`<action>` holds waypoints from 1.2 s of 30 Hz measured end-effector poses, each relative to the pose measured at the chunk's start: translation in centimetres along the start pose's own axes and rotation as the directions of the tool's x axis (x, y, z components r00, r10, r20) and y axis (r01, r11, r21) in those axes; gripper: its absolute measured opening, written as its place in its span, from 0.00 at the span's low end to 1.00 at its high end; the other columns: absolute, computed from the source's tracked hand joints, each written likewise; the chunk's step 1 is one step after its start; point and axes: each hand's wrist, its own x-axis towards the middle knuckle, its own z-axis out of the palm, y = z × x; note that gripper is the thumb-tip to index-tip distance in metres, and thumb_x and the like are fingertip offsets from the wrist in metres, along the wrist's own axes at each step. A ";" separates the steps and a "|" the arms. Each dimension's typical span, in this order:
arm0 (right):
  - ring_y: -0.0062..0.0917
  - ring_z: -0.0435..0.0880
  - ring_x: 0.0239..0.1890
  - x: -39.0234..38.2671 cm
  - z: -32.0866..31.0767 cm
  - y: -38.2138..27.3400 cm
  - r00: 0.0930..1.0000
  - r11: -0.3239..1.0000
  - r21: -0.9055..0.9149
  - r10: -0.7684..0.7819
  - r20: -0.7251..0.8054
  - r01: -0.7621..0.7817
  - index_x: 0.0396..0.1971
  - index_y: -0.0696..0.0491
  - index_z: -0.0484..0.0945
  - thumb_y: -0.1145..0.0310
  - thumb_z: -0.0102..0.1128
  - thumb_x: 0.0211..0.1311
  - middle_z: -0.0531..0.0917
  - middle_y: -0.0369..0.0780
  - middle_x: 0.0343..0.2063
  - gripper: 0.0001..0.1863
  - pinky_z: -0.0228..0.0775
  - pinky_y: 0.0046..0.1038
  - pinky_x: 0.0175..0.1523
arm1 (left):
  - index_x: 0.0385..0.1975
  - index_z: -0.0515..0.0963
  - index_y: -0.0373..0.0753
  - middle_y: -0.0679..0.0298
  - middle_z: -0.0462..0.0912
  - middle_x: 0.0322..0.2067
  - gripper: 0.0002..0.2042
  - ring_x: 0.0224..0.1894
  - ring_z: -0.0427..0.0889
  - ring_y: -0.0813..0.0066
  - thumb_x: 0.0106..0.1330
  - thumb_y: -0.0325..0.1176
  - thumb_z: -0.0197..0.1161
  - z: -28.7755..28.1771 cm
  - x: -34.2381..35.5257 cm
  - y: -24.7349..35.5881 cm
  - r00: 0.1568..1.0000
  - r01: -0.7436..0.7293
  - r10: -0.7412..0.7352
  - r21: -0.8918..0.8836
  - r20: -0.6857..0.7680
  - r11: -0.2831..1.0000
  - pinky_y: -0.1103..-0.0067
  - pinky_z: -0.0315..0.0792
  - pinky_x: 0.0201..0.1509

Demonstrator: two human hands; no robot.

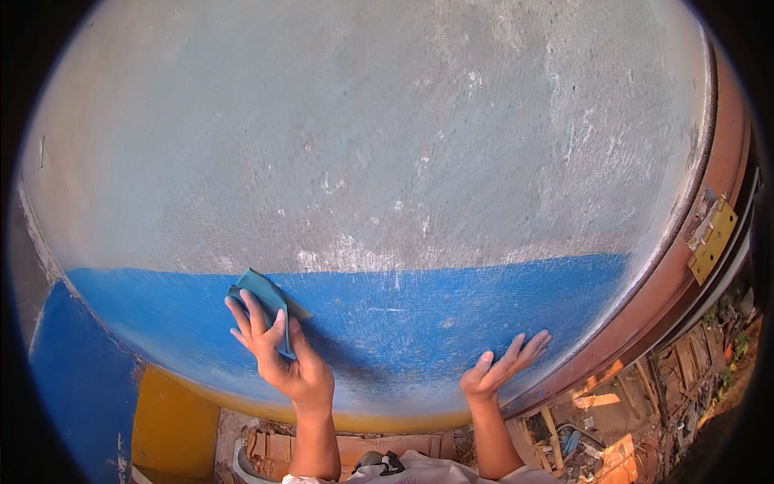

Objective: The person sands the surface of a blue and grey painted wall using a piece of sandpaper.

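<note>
One folded teal sheet (260,287) is in the left hand (289,367), pinched between thumb and fingers, its top corner poking up past them; we cannot tell how firm the pinch is; sheet and hand lie over the blue band (435,310) of a wall (403,145), by the line where blue meets grey. Well apart, the right hand (490,379) shows nothing in it, fingers extended and parted; it is before the same band, though we cannot tell whether it touches. Around them we see scuffed, pale-flecked grey above; a yellow strip (403,422) below; a reddish frame (730,137) at the right, bearing a brass hinge (712,242); wood scraps (553,436) low down. We judge the sheet likeliest to go astray: a loose pinch could let it slide or unfold if it caught on the rough surface; bare knuckles could scrape for the same reason; a far reach rightward could meet the hinge's edge; a step onto the scraps could upset our footing.
</note>
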 end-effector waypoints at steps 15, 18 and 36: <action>0.52 0.40 0.74 -0.2 -0.5 1.1 0.999 0.998 0.063 -0.002 0.051 -0.001 0.70 0.55 0.53 0.58 0.38 0.73 0.45 0.55 0.72 0.30 0.29 0.63 0.71 | 0.41 0.74 0.39 0.42 0.67 0.64 0.10 0.72 0.52 0.40 0.63 0.17 0.55 1.2 0.5 2.0 0.954 -0.208 0.201 0.005 0.220 0.978 0.45 0.27 0.71; 0.53 0.40 0.74 -0.6 -0.7 0.3 0.998 0.996 0.085 -0.016 0.058 0.011 0.70 0.54 0.53 0.57 0.38 0.73 0.46 0.54 0.72 0.30 0.28 0.63 0.71 | 0.34 0.79 0.43 0.60 0.78 0.57 0.10 0.70 0.61 0.49 0.53 0.23 0.62 0.6 -9.0 2.8 0.714 -0.423 0.447 -0.177 0.539 0.889 0.34 0.21 0.66; 0.50 0.42 0.74 -0.4 0.3 0.2 0.999 0.999 -0.009 -0.043 0.011 0.043 0.71 0.53 0.52 0.54 0.34 0.75 0.47 0.50 0.73 0.31 0.29 0.61 0.72 | 0.39 0.74 0.40 0.47 0.72 0.61 0.11 0.70 0.57 0.40 0.58 0.20 0.59 -7.2 -6.4 -10.4 0.961 -0.210 0.167 0.186 0.222 0.960 0.37 0.26 0.68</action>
